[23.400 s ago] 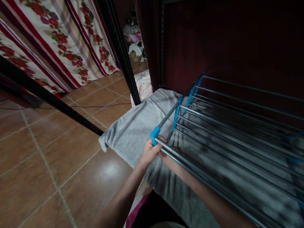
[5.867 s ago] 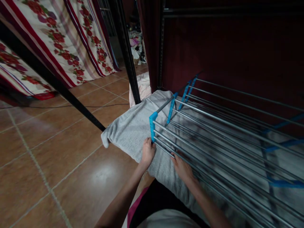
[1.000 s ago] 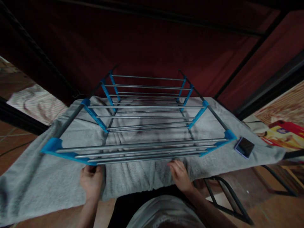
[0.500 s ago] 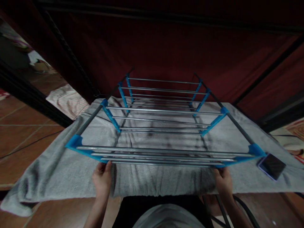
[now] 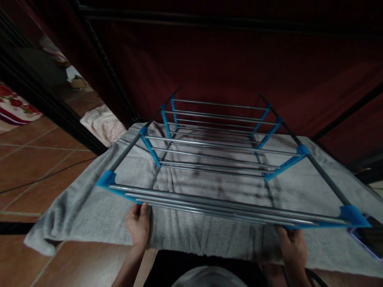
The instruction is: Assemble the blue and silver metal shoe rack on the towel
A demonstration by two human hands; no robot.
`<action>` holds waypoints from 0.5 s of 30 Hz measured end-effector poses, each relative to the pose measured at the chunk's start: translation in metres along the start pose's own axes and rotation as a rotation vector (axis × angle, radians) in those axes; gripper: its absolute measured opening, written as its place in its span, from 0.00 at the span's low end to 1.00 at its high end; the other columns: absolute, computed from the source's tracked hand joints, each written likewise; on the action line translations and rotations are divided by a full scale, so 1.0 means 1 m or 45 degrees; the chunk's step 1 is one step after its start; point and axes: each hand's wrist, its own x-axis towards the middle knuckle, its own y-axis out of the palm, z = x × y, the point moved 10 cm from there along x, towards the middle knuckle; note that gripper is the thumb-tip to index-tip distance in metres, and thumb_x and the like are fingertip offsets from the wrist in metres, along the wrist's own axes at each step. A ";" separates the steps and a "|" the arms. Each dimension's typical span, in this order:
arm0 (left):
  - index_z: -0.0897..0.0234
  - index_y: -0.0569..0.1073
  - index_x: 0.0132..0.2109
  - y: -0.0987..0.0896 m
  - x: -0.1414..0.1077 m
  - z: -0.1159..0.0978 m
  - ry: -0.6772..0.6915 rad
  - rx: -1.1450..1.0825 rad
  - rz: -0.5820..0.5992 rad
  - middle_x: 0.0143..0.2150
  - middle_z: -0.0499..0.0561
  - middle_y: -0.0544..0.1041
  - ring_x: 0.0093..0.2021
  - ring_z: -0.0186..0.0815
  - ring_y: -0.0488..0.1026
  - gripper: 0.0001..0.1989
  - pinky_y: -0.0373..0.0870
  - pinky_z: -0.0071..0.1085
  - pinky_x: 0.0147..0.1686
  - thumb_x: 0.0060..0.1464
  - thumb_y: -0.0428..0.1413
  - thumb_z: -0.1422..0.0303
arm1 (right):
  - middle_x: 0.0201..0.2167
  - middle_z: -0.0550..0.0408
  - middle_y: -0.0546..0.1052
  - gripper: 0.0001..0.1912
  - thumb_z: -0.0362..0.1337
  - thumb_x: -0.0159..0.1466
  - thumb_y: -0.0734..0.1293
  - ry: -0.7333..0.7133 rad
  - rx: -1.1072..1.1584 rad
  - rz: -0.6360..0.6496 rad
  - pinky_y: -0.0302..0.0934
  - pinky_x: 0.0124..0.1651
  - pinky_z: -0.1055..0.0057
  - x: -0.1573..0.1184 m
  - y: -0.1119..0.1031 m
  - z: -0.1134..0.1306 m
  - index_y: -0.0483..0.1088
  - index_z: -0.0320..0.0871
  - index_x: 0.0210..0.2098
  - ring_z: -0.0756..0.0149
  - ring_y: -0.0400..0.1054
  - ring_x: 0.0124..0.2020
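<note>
Grey metal-tube rack (image 5: 221, 146) with bright-blue plastic joints (image 5: 151, 149), sitting on fluffy grey blanket (image 5: 98, 213). Left hand (image 5: 138, 225) gripping rack's near-left blue end; right hand (image 5: 295, 249) clasping near-right end, fingertips hidden underneath.

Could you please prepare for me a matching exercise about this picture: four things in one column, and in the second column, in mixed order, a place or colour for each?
Things:
1. left hand
2. phone
3. blanket
4. striped cloth

Places or colours:
A. grey, spread under the rack
B. on the tiled floor, beyond the blanket's left side
C. at the rack's front left end
D. at the picture's right edge

Right pairs: 1-C, 2-D, 3-A, 4-B
</note>
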 end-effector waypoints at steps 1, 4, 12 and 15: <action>0.66 0.73 0.37 0.000 0.000 -0.003 0.011 0.010 0.003 0.32 0.52 0.75 0.34 0.39 0.71 0.19 0.67 0.34 0.37 0.55 0.50 0.54 | 0.31 0.49 0.72 0.25 0.57 0.53 0.61 0.029 0.008 0.007 0.58 0.36 0.59 0.002 0.002 -0.005 0.63 0.45 0.40 0.49 0.67 0.34; 0.65 0.73 0.36 0.000 0.000 -0.008 0.020 0.034 0.007 0.32 0.52 0.75 0.35 0.40 0.71 0.18 0.68 0.34 0.37 0.55 0.50 0.54 | 0.31 0.50 0.73 0.24 0.55 0.50 0.64 0.075 0.173 0.053 0.59 0.37 0.58 0.008 0.007 -0.014 0.65 0.45 0.40 0.49 0.68 0.35; 0.65 0.73 0.44 0.000 0.001 -0.002 -0.023 -0.090 0.099 0.40 0.53 0.77 0.41 0.43 0.73 0.20 0.69 0.38 0.44 0.53 0.52 0.54 | 0.34 0.51 0.76 0.24 0.49 0.45 0.70 0.212 0.693 0.074 0.60 0.41 0.61 0.020 -0.026 0.007 0.72 0.41 0.37 0.51 0.69 0.39; 0.66 0.75 0.45 -0.002 0.007 0.016 -0.148 0.001 0.106 0.43 0.56 0.77 0.45 0.48 0.73 0.22 0.68 0.44 0.48 0.50 0.53 0.53 | 0.35 0.52 0.76 0.23 0.48 0.46 0.70 0.106 0.755 -0.003 0.60 0.46 0.61 0.035 -0.052 0.028 0.72 0.41 0.37 0.52 0.68 0.42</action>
